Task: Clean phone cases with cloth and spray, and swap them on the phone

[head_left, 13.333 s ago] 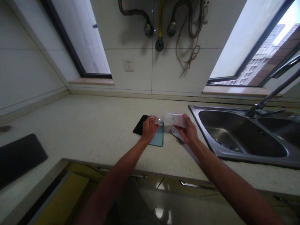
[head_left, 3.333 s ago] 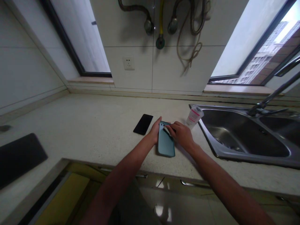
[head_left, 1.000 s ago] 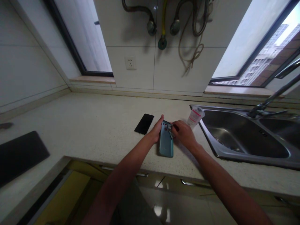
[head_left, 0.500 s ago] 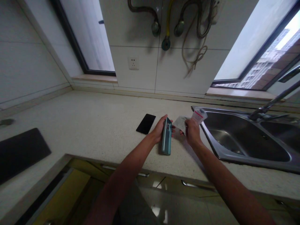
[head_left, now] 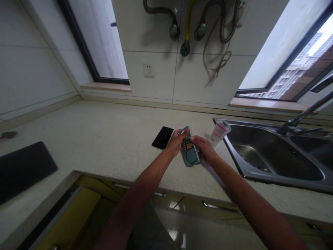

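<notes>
A phone in a teal case with a dark-outlined cartoon figure (head_left: 191, 155) is held just over the counter, its back facing up and tilted. My left hand (head_left: 177, 141) grips its upper left side, the thumb lying across the top near the cameras. At the right edge, my right hand (head_left: 206, 150) is closed with its thumb on the case back and the other fingers mostly hidden. A second phone with a black screen (head_left: 162, 138) lies flat beside my left hand. Behind my right hand stands a clear plastic cup with pink-red markings (head_left: 220, 131).
The steel sink (head_left: 240, 173) with its tap (head_left: 292, 122) takes up the right of the pale countertop (head_left: 104, 139). A dark flat panel (head_left: 26, 168) lies at left. Hoses (head_left: 186, 21) and a socket (head_left: 149, 70) are on the tiled wall.
The teal-cased phone has turned from edge-on to show its back. My right hand has moved left onto it, and the pale thin sheet it held no longer shows.
</notes>
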Demonstrator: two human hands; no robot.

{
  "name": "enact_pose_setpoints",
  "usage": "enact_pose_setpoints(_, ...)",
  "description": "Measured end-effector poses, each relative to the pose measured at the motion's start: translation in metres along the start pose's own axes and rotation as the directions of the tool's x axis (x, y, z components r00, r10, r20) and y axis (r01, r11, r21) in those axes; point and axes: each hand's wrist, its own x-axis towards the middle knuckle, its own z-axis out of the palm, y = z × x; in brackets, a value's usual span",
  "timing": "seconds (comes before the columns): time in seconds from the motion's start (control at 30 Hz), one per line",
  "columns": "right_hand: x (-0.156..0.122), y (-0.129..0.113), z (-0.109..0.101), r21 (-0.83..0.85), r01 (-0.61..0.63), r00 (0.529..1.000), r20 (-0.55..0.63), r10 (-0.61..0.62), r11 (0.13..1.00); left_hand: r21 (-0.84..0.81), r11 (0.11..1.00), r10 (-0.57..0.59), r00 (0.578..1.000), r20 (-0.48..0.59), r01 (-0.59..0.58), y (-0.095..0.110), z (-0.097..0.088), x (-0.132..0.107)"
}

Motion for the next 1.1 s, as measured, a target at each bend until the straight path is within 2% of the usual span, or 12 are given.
enact_pose_setpoints(0.07, 0.000, -0.001, -0.001, 0.008, 0.006, 0.999, -0.037, -0.006, 1.000, 0.042, 0.994, 0.104, 0.995, 0.002, -0.104, 0.002, -0.001, 0.001)
enact_pose_setpoints(0.13, 0.000, -0.002, -0.003, 0.047, 0.014, 0.999, -0.036, -0.013, 0.999, 0.049, 0.989, 0.138, 0.990, 0.031, -0.139, 0.005, -0.002, 0.001)
enact_pose_setpoints(0.27, -0.001, -0.004, -0.001, 0.170, 0.010, 0.996, 0.089, -0.025, 0.985, -0.027, 0.999, -0.034, 0.996, 0.077, 0.037, 0.013, -0.003, -0.004)
enact_pose_setpoints(0.37, 0.000, -0.002, 0.002, 0.217, -0.004, 0.990, 0.141, -0.027, 0.976, -0.092, 0.981, -0.150, 0.972, 0.179, 0.168, 0.017, -0.001, -0.009)
enact_pose_setpoints(0.43, 0.002, 0.001, 0.002, 0.191, 0.012, 0.995, 0.099, -0.031, 0.982, -0.144, 0.973, -0.145, 0.966, 0.212, 0.178, 0.018, 0.001, -0.010)
enact_pose_setpoints(0.5, 0.005, 0.004, -0.002, 0.094, 0.075, 0.997, -0.010, -0.074, 0.993, -0.187, 0.967, -0.131, 0.969, 0.210, 0.172, 0.018, 0.001, -0.009)
enact_pose_setpoints(0.6, 0.010, 0.007, -0.010, -0.162, 0.249, 0.943, -0.185, -0.277, 0.955, -0.218, 0.967, -0.094, 0.977, 0.190, 0.135, 0.018, -0.001, -0.006)
enact_pose_setpoints(0.73, 0.012, 0.009, -0.019, -0.363, 0.405, 0.811, -0.281, -0.513, 0.839, -0.205, 0.970, -0.092, 0.980, 0.175, 0.128, 0.021, -0.006, -0.003)
enact_pose_setpoints(0.83, 0.010, 0.011, -0.021, -0.509, 0.474, 0.698, -0.281, -0.659, 0.719, -0.163, 0.962, -0.185, 0.961, 0.204, 0.220, 0.022, -0.007, -0.003)
enact_pose_setpoints(0.9, 0.010, 0.014, -0.019, -0.640, 0.514, 0.628, -0.173, -0.759, 0.571, -0.134, 0.947, -0.253, 0.935, 0.247, 0.292, 0.020, -0.006, -0.003)
enact_pose_setpoints(0.97, 0.011, 0.018, -0.017, -0.725, 0.558, 0.582, -0.004, -0.813, 0.403, -0.113, 0.931, -0.307, 0.911, 0.277, 0.348, 0.018, -0.007, -0.002)
enact_pose_setpoints(1.1, 0.014, 0.025, -0.014, -0.761, 0.629, 0.540, 0.279, -0.794, 0.160, -0.119, 0.919, -0.331, 0.901, 0.280, 0.375, 0.015, -0.007, 0.000)
